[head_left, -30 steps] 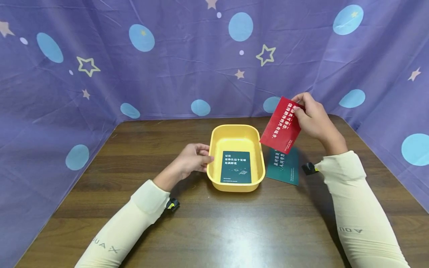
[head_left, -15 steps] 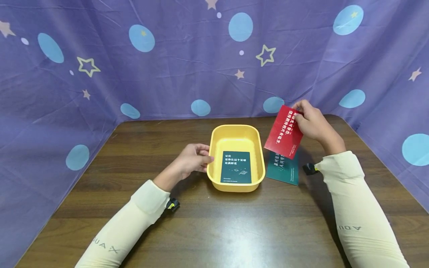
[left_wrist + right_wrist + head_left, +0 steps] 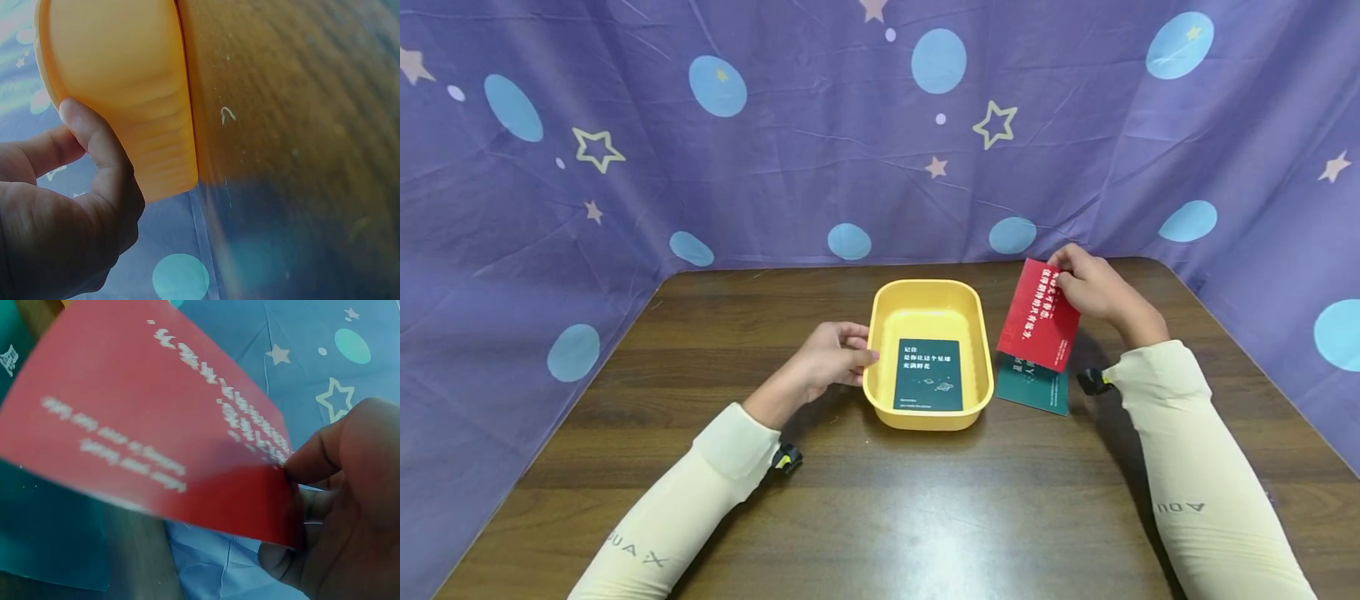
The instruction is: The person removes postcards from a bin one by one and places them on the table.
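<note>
A yellow plastic tray (image 3: 928,421) stands on the table with a dark green card (image 3: 928,375) lying face up inside it. My left hand (image 3: 831,357) holds the tray's left side, thumb at the rim and fingers along the outer wall; the left wrist view shows the same hold on the tray (image 3: 125,75). Between thumb and fingers my right hand (image 3: 1097,292) pinches the upper right corner of a red card (image 3: 1039,317) with white print. Tilted, this card covers the upper part of another green card (image 3: 1033,393) lying right of the tray.
A dark brown wooden table (image 3: 880,517) carries everything. Behind and at the sides hangs a purple curtain (image 3: 820,167) printed with stars and blue ovals.
My right hand has lowered the red card toward the green card beside the tray, hiding more of it. The left hand and the tray have stayed put.
</note>
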A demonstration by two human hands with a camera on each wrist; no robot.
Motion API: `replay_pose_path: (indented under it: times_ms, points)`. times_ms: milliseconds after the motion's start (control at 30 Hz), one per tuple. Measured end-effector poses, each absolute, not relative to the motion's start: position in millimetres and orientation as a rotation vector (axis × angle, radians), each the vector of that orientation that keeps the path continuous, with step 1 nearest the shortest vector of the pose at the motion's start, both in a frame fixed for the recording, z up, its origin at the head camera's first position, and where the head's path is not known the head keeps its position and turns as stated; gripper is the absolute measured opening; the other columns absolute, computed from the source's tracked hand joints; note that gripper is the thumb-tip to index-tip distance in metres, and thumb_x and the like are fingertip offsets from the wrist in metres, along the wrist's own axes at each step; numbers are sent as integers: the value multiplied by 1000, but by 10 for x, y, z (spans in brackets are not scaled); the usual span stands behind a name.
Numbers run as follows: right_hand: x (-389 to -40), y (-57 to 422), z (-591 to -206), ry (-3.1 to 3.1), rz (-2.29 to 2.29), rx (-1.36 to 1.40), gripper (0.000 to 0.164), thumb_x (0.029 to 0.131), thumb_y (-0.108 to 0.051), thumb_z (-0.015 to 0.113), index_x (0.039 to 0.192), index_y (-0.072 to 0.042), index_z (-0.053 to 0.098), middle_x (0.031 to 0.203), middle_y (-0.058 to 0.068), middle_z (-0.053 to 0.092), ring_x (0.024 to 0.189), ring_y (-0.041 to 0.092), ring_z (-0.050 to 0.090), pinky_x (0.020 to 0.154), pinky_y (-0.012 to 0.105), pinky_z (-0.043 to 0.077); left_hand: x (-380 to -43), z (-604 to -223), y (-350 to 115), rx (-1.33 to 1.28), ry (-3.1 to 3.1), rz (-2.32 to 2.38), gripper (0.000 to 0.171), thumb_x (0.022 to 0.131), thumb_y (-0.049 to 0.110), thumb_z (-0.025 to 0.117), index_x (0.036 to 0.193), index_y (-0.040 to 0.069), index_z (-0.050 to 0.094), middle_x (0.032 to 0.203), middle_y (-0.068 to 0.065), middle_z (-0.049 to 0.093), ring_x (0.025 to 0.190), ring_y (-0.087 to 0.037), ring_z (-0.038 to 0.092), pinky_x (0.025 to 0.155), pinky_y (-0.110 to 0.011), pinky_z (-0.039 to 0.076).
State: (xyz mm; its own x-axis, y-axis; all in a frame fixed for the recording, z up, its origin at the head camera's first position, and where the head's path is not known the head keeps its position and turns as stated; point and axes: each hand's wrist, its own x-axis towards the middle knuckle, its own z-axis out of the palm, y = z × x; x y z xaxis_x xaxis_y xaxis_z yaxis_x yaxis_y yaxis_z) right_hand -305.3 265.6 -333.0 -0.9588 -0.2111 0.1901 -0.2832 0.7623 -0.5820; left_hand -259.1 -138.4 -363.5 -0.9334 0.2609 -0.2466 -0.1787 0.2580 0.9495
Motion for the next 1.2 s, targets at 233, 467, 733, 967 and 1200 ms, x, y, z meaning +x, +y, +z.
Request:
replay_pose_path:
  times_ms: [233,467,733,967,1200]
  points:
    - [-3083,2642,-3424,-2965,967,467,21,100,-6,42,117,1,52,102,19,61,92,30,58,72,35,50,-2580,-3632,-1383,66,2183,1717,50,93,-3,70,139,-7,51,103,-10,58,71,-18,60,62,-27,61]
    - [-3110,2587,-3541,-3010,995,492,20,97,-3,43,113,0,53,97,16,59,91,28,54,73,35,47,-2582,-3633,-1380,64,2176,1721,48,93,-3,70,138,-7,52,104,-10,57,73,-20,61,61,-27,61]
    - [-3150,2556,-3645,-3079,1032,483,17,98,-5,43,110,0,54,93,13,56,88,26,52,71,32,45,-2574,-3630,-1374,65,2173,1723,47,93,-3,70,137,-7,53,103,-11,57,70,-18,60,60,-27,61]
    - [-3146,2576,-3656,-3131,962,500,18,98,-7,47,112,0,55,102,15,59,95,29,55,75,33,47,-2567,-3615,-1367,59,2185,1715,47,93,-2,71,136,-7,54,103,-10,57,70,-18,60,60,-27,61]
    - [-3143,2561,-3659,-3202,1039,544,24,96,-14,65,112,1,56,97,12,63,87,24,58,72,32,49,-2582,-3629,-1361,51,2180,1724,47,93,-3,71,136,-6,54,102,-10,57,69,-18,60,59,-27,61]
